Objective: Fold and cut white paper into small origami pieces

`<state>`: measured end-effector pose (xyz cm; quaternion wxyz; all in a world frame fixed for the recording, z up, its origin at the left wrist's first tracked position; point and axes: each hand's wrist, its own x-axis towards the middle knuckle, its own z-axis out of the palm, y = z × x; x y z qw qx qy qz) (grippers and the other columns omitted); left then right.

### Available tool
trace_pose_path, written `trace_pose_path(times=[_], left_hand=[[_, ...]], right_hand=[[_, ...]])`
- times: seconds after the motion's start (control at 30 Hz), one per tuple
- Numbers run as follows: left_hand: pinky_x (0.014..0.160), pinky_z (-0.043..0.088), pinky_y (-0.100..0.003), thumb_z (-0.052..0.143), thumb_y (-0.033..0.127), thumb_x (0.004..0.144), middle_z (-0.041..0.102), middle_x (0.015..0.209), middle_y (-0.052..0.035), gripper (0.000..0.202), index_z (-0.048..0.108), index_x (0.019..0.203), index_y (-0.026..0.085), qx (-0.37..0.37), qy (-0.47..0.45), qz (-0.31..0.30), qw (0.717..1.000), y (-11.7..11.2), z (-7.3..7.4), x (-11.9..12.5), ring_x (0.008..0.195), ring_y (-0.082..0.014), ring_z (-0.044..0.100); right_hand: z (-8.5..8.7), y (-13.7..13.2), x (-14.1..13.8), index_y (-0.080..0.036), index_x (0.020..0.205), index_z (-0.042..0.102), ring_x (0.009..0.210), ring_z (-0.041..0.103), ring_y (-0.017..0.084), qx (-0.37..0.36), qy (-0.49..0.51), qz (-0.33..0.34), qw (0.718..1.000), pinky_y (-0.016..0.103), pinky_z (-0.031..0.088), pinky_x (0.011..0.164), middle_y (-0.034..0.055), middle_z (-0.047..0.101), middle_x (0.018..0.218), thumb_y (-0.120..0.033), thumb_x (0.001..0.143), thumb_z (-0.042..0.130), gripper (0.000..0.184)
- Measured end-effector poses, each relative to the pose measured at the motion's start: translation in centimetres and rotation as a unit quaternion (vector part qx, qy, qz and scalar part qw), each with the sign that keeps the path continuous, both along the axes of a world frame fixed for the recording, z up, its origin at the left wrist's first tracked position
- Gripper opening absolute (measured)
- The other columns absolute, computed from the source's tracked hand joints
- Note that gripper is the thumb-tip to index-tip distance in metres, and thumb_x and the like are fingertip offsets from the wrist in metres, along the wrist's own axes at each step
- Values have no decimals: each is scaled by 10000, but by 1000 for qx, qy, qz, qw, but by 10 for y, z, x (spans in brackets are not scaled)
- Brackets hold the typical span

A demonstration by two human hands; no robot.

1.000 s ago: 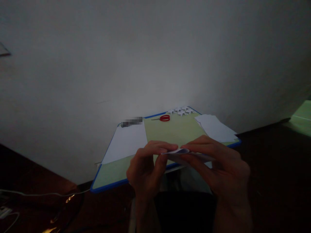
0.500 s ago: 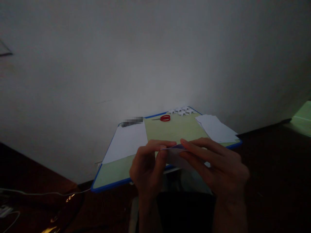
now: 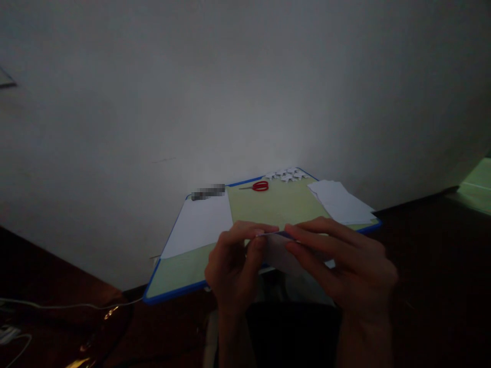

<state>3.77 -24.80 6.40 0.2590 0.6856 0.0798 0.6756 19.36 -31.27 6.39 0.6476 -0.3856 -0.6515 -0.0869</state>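
Between my two hands, above the near edge of the table, is a piece of white paper (image 3: 282, 251) that looks folded along its top edge. My left hand (image 3: 235, 266) pinches its left end between thumb and fingers. At the right end, my right hand (image 3: 347, 260) grips the same paper, thumb below and fingers on top. The two index fingertips almost meet at the upper edge. Part of the paper is hidden behind my right fingers.
The blue-rimmed table (image 3: 172, 278) stands against a wall. Red-handled scissors (image 3: 260, 186) lie near its back, beside several white paper cutouts (image 3: 288, 175). A large white sheet (image 3: 199, 222) covers the left, under a blurred-out object (image 3: 208, 192). More white sheets (image 3: 341, 202) lie at right.
My right thumb and fingers have shifted slightly on the paper, and more of its lower face shows. My left hand keeps its pinch almost unmoved.
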Motion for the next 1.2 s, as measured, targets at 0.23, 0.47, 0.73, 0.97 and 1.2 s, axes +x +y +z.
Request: trace_pose_path(times=[0.23,0.47,0.73,0.97,1.2], left_hand=[[749,608,-285,644,103,1012,801,970,-21,148,679,1089,225,-2,18,-15,1000,-4,2,-2,880,-159,762],[758,597,-293,644,93,1007,794,949,-17,147,672,1083,216,9,-8,-10,1000,-2,1,0,866,-154,747],[766,595,-345,659,129,998,787,917,-14,118,672,1055,231,23,-4,9,1000,-2,4,2,834,-173,740],[783,599,-363,696,120,968,800,1001,-48,165,707,1086,234,-15,58,-63,996,0,5,-8,910,-204,744],[786,594,-387,736,83,932,823,984,-45,179,760,1032,230,24,53,-27,998,2,5,-7,876,-204,744]], right_hand=[[2,2,-4,-330,1131,776,842,764,181,4,68,58,996,335,643,696,-9,812,978,-112,873,809,340],[1,4,-6,-393,1255,745,748,730,170,45,60,24,997,353,614,654,-38,814,923,-89,869,816,497],[-1,6,-8,-454,1370,673,741,751,190,58,70,12,996,396,634,686,-56,828,926,-112,895,786,596],[-1,7,-3,-400,1367,691,728,738,182,57,53,36,996,393,620,682,-45,824,907,-84,889,784,581],[0,7,6,-372,1228,768,772,739,170,9,21,66,998,357,606,687,-30,819,933,-83,897,772,440]])
